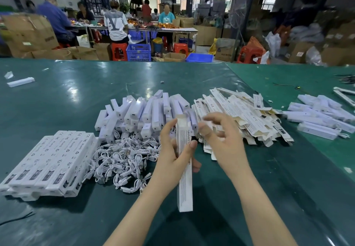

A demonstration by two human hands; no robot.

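The fingers of the left hand (171,149) grip a long white cardboard box (184,178) above the near green worktop (57,217). The right hand (221,140) pinches a white plastic bar (193,120) (blurry) at the box's open top.

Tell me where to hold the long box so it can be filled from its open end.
Grip the box around its upper middle, coming from the left, as the left hand does: thumb across the front, fingers behind. It is long, narrow and nearly upright, so a wrap across its width steadies it and leaves the open top end free for the right hand.
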